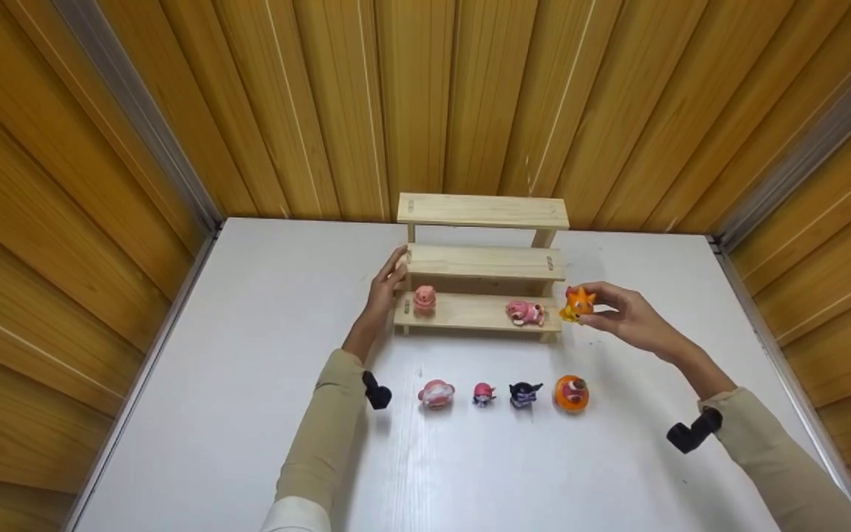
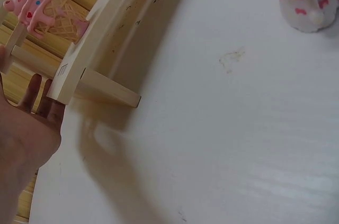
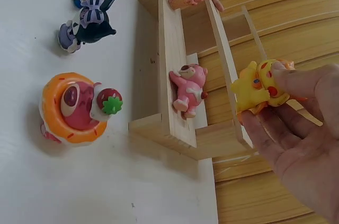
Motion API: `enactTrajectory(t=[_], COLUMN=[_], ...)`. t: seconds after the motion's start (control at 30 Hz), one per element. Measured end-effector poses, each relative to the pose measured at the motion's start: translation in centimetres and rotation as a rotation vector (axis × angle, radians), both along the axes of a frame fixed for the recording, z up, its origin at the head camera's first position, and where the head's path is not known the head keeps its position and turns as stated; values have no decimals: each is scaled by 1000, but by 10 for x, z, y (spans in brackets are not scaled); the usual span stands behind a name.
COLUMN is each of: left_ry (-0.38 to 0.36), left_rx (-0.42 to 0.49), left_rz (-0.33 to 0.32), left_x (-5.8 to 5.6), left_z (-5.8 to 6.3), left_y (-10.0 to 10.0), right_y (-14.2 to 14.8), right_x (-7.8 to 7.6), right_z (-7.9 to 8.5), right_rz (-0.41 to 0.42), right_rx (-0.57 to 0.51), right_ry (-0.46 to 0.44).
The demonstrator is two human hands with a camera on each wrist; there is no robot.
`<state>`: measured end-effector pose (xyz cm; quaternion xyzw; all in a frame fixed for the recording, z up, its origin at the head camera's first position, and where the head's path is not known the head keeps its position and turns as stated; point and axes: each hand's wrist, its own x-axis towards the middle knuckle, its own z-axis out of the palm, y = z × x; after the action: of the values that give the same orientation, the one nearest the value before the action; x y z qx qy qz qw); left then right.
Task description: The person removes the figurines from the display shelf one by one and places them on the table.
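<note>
At the left end of a three-step wooden shelf (image 1: 484,262), my left hand (image 1: 385,292) grips the side near the middle step. Its fingertips (image 2: 33,92) show beside the lower step in the left wrist view. My right hand (image 1: 629,318) pinches an orange and yellow figurine (image 1: 579,303) between thumb and fingers, just off the right end of the shelf. The figurine's yellow, red-spotted side faces the right wrist camera. On the bottom step, a pink ice-cream-cone figurine (image 1: 424,300) stands at the left and a pink bear figurine (image 1: 525,312) sits at the right.
In front of the shelf, several figurines line the white table (image 1: 248,414): a pink and white one (image 1: 436,394), a small pink one (image 1: 483,394), a black and purple one (image 1: 524,394) and an orange ring one (image 1: 571,393). Wood-patterned walls (image 1: 418,96) surround the table.
</note>
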<state>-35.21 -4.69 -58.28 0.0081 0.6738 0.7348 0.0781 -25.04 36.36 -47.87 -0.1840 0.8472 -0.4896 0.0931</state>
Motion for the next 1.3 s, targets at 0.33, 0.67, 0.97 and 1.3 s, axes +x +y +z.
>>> enactTrajectory(t=[0.33,0.67,0.97,1.3], left_ry=[14,13,16,19], left_rx=[-16,-21,-6,-14], left_rz=[-4,-11,-4,-9], left_x=[-4,-3,-3,0], left_z=[-2,-1,-1,-1], left_y=[1,-4,-2,-1], right_y=[25,41,55,69], right_x=[14,28,44,56], right_z=[-3,-21,-46,-62], right_rz=[-67,-97,-103,-66], right_rx=[20,50,74,88], right_ry=[4,2,-87,-127])
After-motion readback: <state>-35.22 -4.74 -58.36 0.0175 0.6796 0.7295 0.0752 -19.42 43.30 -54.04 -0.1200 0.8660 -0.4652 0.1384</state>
